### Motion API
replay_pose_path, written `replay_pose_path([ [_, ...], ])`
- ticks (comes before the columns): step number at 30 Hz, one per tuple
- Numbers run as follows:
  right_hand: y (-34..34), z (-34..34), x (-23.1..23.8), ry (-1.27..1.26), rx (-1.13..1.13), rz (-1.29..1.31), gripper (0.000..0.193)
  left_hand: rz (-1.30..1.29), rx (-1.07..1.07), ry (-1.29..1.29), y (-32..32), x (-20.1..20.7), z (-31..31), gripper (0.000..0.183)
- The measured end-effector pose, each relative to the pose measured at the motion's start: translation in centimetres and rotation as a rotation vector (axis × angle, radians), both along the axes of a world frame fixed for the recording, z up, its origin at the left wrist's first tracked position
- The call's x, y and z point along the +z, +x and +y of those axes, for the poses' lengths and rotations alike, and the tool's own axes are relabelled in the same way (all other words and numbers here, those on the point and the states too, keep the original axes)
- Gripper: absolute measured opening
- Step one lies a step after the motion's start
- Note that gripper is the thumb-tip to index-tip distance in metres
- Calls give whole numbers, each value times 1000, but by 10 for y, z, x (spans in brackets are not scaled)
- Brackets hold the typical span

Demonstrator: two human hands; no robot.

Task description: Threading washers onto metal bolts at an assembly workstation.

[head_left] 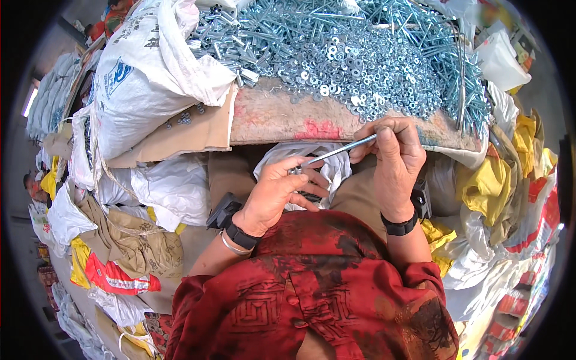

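Note:
A long thin metal bolt (342,150) slants between my two hands, over my lap. The fingers of my right hand (396,156) pinch its upper right end. Its lower left end meets the thumb and forefinger of my left hand (273,195), which are closed on a small shiny metal piece (295,170); the remaining fingers are spread. Whether that piece is a nut or a sleeve I cannot tell. Just beyond my hands, washers (354,72) lie heaped on a stained, cloth-covered board (270,114).
Metal sleeves (240,39) and long bolts (414,30) are piled at the back. A full white woven sack (135,90) leans at the left on brown cardboard (198,129). A white plastic bag (336,171) hangs open between my knees. Yellow bags (495,186) lie at the right.

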State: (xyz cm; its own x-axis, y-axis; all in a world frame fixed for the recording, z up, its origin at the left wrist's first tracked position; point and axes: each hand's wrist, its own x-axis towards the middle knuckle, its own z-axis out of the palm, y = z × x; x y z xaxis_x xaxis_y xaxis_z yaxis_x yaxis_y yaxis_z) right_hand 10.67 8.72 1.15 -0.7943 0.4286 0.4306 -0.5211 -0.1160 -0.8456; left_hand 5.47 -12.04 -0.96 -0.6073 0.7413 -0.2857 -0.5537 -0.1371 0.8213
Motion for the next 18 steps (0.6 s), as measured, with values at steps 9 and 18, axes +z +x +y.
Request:
replay_pose_path([
  [9, -3, 5, 3, 85, 188, -238, 21, 401, -2, -160, 5, -5, -5, 28],
  [18, 2, -4, -21, 6, 625, -458, 13, -45, 447, 390, -27, 0, -30, 13],
])
